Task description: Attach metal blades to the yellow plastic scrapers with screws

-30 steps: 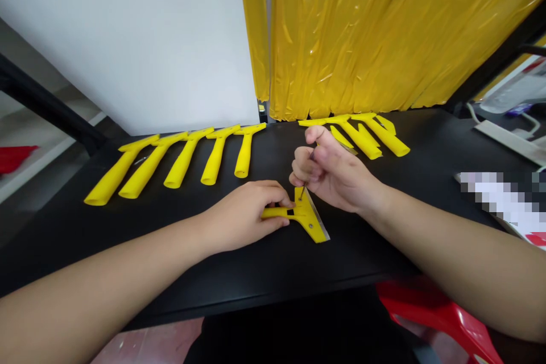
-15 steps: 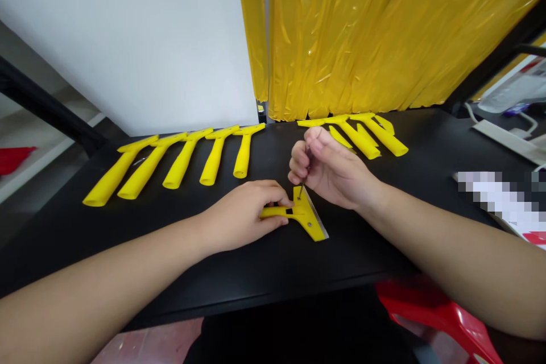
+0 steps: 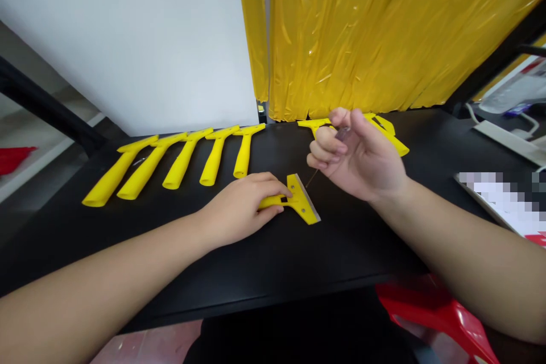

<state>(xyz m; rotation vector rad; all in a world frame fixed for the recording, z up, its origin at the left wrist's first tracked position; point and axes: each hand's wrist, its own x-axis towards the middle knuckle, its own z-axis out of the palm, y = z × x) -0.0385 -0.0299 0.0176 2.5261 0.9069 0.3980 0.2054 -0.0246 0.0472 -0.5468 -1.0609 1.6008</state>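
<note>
A yellow scraper (image 3: 302,203) with a thin metal blade along its edge lies on the black tabletop, its head facing right. Two screws show on the head. My left hand (image 3: 247,205) is closed around the scraper's handle, fingers on top and thumb along the near side. Above and to the right, my right hand (image 3: 358,153) grips a screwdriver (image 3: 342,133) by its dark handle. Its thin shaft points down and left, the tip just off the blade edge, apart from the screws. The fingers cover part of the screwdriver handle.
Several yellow scrapers (image 3: 183,162) lie in a row at the back left of the black table (image 3: 256,273). More yellow scrapers (image 3: 313,125) lie behind my right hand. A white panel and yellow plastic sheeting (image 3: 362,40) stand behind. A red stool (image 3: 452,318) is below the front edge.
My right hand has lifted the screwdriver off the scraper's upper screw and moved right and up. The scraper, with my left hand on it, has shifted slightly left and away from me.
</note>
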